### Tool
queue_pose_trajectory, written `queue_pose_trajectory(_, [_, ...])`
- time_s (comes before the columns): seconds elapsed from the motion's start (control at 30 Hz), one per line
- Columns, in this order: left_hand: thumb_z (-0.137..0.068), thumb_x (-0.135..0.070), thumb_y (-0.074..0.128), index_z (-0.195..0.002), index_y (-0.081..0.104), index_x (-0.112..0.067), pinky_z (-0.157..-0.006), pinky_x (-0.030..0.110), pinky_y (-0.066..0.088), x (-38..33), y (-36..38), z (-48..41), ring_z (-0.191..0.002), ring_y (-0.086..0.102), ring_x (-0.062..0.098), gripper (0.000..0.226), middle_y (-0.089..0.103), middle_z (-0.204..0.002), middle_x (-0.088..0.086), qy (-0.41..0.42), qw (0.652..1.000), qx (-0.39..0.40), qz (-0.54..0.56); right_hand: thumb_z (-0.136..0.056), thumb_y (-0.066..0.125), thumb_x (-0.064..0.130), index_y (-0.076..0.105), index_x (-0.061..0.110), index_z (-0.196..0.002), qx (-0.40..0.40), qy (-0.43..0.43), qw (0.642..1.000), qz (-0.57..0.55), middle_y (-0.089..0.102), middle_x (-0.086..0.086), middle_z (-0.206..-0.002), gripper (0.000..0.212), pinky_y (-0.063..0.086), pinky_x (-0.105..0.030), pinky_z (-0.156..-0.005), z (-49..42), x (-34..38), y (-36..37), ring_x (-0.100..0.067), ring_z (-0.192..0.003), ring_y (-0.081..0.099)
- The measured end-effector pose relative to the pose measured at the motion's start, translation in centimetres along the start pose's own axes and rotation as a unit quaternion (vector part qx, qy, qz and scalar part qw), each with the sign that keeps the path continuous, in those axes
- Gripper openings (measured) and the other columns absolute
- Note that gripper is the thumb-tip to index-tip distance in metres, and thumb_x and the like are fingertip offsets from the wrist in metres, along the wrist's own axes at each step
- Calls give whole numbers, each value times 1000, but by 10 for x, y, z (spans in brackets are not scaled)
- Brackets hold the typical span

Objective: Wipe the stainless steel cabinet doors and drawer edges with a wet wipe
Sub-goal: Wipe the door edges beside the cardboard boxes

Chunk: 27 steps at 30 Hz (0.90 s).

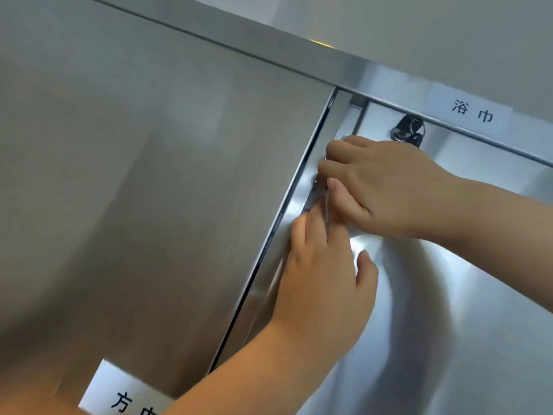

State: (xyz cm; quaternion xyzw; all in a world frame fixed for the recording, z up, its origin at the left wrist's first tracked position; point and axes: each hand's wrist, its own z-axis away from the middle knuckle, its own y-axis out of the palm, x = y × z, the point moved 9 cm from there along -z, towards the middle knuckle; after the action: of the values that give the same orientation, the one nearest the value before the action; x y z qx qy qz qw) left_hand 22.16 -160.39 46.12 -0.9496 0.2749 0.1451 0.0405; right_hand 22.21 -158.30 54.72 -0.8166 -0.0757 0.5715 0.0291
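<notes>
Two stainless steel cabinet doors meet at a vertical seam: the left door (164, 175) and the right door (449, 324). A pale wet wipe (342, 138) lies against the right door's left edge, mostly hidden under my hands. My right hand (386, 187) comes in from the right, its fingers curled over the wipe and pressing it onto the edge. My left hand (323, 274) reaches up from below and lies flat on the door. Its fingertips touch the wipe's lower part, just under my right thumb, and its own thumb is spread apart.
A lock with keys hanging in it (408, 131) sits just above my right hand. A white paper label (471, 110) is stuck on the frame above the right door, another label (125, 396) low on the left door. A steel top rail (239, 46) runs across.
</notes>
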Motion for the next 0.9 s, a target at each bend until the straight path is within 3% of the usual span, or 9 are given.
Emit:
queue_pose_trajectory(0.1, [-88,-25,45,-148,18,-19,-109,30,26,-5,-1,-21,-131,21,14,66,25,-148,-3,13,1000,5,22,-85,-1,39,50,17,-87,2,20,1000,16,42,3,-85,56,28,-29,-59,-6,-21,-4,-19,-84,46])
queue_pose_trajectory(0.23, [-90,-21,45,-149,16,-19,-111,33,23,-8,-1,-42,-135,17,12,66,19,-152,-5,18,997,23,66,-84,-6,41,52,16,-92,4,35,999,-2,49,0,-92,64,40,-32,-75,-11,-48,-9,-20,-89,46])
queue_pose_trajectory(0.43, [-91,-24,43,-150,12,-16,-110,33,25,-13,3,-60,-130,19,15,67,27,-145,-2,2,997,30,66,-82,-6,44,40,21,-82,4,50,999,5,42,3,-87,51,28,-28,-64,-19,-66,-10,-14,-82,38])
queue_pose_trajectory(0.6, [-90,-23,44,-148,17,-12,-109,30,25,-10,4,-52,-130,17,14,64,28,-143,-1,-1,999,21,39,-84,-4,44,36,22,-79,8,39,999,-13,39,2,-85,45,33,-30,-66,-18,-60,-7,-14,-80,33])
queue_pose_trajectory(0.9, [-88,-23,49,-149,9,-6,-114,30,18,6,3,16,-139,9,19,75,12,-153,6,-18,999,33,-24,-92,8,37,57,10,-92,-5,-18,997,-77,45,-3,-89,56,44,-41,-73,4,-1,7,-22,-86,42])
